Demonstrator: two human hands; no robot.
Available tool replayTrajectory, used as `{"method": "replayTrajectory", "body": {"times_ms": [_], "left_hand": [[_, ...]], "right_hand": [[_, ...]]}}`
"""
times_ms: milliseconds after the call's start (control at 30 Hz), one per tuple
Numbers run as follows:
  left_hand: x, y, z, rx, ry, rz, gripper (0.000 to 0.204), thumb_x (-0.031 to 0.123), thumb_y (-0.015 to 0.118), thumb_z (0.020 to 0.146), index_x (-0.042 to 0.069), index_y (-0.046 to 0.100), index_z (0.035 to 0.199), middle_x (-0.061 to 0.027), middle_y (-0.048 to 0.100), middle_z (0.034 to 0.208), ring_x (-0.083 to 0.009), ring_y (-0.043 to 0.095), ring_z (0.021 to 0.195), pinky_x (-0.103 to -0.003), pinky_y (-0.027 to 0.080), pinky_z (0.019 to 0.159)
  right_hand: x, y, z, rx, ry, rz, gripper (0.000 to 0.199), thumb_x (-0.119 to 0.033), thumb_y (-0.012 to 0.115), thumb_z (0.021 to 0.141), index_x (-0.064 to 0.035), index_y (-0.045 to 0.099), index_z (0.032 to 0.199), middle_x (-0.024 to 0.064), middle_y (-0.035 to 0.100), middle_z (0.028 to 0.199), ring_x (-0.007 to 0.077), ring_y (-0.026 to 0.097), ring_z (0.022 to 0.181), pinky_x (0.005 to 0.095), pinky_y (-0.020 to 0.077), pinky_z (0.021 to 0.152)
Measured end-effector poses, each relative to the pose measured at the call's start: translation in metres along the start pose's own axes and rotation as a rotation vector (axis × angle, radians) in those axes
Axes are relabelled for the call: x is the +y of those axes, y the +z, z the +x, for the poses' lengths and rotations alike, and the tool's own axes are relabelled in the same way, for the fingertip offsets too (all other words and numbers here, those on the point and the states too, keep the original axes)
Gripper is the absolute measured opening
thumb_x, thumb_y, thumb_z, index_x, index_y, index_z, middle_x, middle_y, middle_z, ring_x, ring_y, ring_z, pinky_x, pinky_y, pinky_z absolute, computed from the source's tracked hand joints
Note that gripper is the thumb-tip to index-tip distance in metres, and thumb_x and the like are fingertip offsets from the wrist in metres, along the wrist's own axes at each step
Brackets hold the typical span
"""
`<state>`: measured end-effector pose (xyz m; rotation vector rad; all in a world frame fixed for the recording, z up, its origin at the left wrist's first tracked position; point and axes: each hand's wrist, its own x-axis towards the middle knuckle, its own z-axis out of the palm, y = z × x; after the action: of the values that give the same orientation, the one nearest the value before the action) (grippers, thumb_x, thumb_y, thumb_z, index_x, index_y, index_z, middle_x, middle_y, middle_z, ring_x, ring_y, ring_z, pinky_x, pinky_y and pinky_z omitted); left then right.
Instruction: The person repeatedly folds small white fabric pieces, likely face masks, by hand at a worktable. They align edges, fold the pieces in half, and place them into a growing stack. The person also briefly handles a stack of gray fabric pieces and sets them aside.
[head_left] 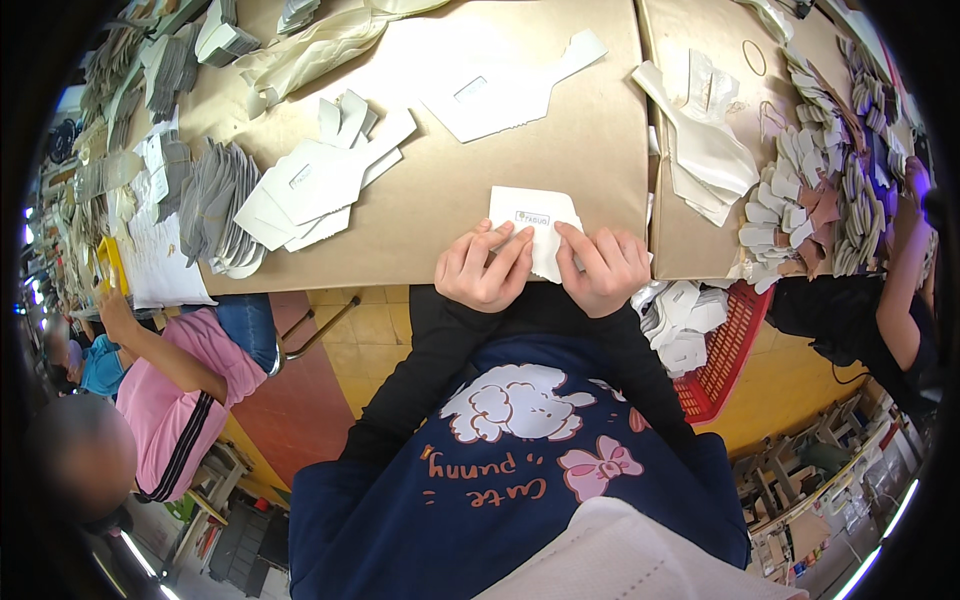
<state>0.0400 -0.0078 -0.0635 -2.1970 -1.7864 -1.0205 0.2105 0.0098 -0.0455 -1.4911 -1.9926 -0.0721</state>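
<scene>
Right at the near edge of the worktop (pixel 420 225), here is the small white piece (pixel 545 242), lying between two bent hands, a little printed label (pixel 532 218) across its upper part! The left grip (pixel 483 266) comes in from the left, fingers curled, tips down on the piece just below the label. The right grip (pixel 604 270) mirrors it from the other side, fingertips on the piece's right portion. Are they pinching it or merely pressing? From above, I cannot tell for either one!

Beyond them, a white paddle-shaped piece (pixel 500 98) lies alone with its own label, and over to the left a fanned pile of white pieces (pixel 310 190) sits just beside a row of grey pieces (pixel 222 205). Out to the right, pale pieces (pixel 705 160) overlap across the seam side, near a thin elastic band (pixel 754 58). Down below, a red basket (pixel 738 350) carries more white cut-outs (pixel 683 325), while a co-worker in a pink top (pixel 190 385) occupies the left flank!
</scene>
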Motion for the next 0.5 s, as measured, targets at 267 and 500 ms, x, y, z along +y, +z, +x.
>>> {"method": "replayTrajectory", "body": {"times_ms": [267, 500], "left_hand": [[-0.0001, 0.0006, 0.0017, 0.014, -0.016, -0.027, 0.021, 0.018, 0.08, 0.073, 0.023, 0.08, 0.094, 0.0063, 0.069, 0.095, -0.0178, 0.068, 0.084, -0.027, 0.051, 0.066], [0.0002, -0.0011, 0.0038, 0.016, -0.016, -0.046, 0.022, 0.018, 0.081, 0.074, 0.024, 0.079, 0.095, 0.006, 0.068, 0.098, -0.018, 0.067, 0.084, -0.029, 0.05, 0.065]], "right_hand": [[-0.0009, 0.0, 0.0014, 0.006, -0.002, -0.003, 0.027, -0.011, 0.076, 0.068, -0.0222, 0.08, 0.092, -0.0019, 0.05, 0.066, 0.0205, 0.051, 0.063, 0.0342, 0.0405, 0.06], [0.0001, -0.0007, 0.0045, 0.027, -0.014, 0.028, 0.024, -0.012, 0.076, 0.068, -0.0209, 0.078, 0.09, -0.0028, 0.052, 0.068, 0.0182, 0.054, 0.063, 0.0329, 0.0428, 0.059]]}}
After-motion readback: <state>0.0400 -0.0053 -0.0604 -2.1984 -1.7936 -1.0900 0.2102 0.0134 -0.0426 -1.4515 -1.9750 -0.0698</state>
